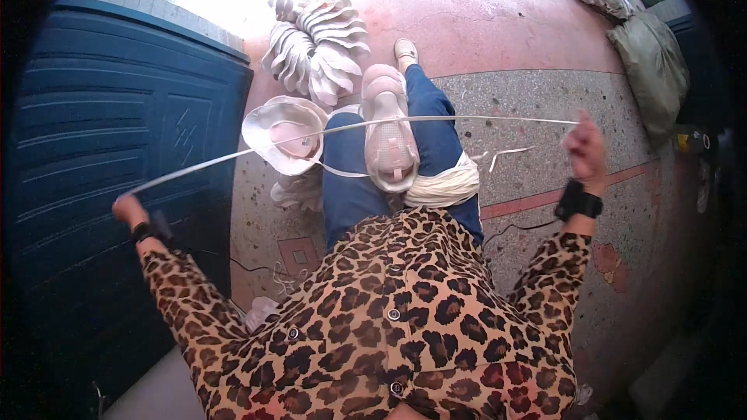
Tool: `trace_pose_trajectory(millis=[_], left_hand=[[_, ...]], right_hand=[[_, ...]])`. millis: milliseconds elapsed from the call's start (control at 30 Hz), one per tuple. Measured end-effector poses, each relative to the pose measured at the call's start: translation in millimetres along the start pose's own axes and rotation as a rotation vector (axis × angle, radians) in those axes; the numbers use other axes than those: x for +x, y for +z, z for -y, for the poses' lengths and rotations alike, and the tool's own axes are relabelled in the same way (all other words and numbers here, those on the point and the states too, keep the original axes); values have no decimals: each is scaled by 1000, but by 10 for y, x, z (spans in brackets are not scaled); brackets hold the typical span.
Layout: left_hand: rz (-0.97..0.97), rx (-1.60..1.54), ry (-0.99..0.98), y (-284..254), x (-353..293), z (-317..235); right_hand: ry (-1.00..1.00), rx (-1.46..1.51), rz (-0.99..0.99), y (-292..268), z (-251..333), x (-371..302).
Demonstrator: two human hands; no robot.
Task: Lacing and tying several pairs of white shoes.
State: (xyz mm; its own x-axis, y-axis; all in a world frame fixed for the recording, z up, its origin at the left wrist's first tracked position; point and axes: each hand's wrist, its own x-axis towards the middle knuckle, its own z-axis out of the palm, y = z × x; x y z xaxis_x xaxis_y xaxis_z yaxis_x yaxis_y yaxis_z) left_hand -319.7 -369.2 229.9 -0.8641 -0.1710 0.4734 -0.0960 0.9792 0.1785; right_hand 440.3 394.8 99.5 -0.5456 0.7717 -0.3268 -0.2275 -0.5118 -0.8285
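Note:
A long white shoelace (482, 117) is stretched across in front of me, from one hand to the other. My left hand (129, 208), out by the blue door, is closed on one end. Off to the right, my right hand (587, 149) is raised and pinches the other end. The lace passes over a pale pink shoe upper (391, 157) lying lengthwise on my lap. A bundle of white laces (445, 185) is draped over my right thigh. By my left knee rests a white and pink piece (285, 137), open like a bowl.
Stacked white shoe pieces (315, 47) form a curved pile on the floor ahead. A dark blue panelled door (85, 132) stands close on the left. Full sacks (650, 66) lean at the far right. A loose strip of lace (510, 151) lies on the speckled floor.

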Motion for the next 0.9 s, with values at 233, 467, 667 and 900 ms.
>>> trace_pose_trajectory(millis=[233, 467, 667, 900], left_hand=[[140, -327, -164, 198, -159, -205], [838, -701, 38, 562, -1730, -1667], [1698, -761, 410, 161, -3307, -3303], [1918, -1086, 407, 796, -4750, -3546]], right_hand=[[-371, 696, 186, -1284, 1884, -261], [-438, -461, 52, 809, 719, 177], [-544, -1127, 451, 1835, -1319, 308], [-534, -1319, 542, 2259, -2152, 372]])
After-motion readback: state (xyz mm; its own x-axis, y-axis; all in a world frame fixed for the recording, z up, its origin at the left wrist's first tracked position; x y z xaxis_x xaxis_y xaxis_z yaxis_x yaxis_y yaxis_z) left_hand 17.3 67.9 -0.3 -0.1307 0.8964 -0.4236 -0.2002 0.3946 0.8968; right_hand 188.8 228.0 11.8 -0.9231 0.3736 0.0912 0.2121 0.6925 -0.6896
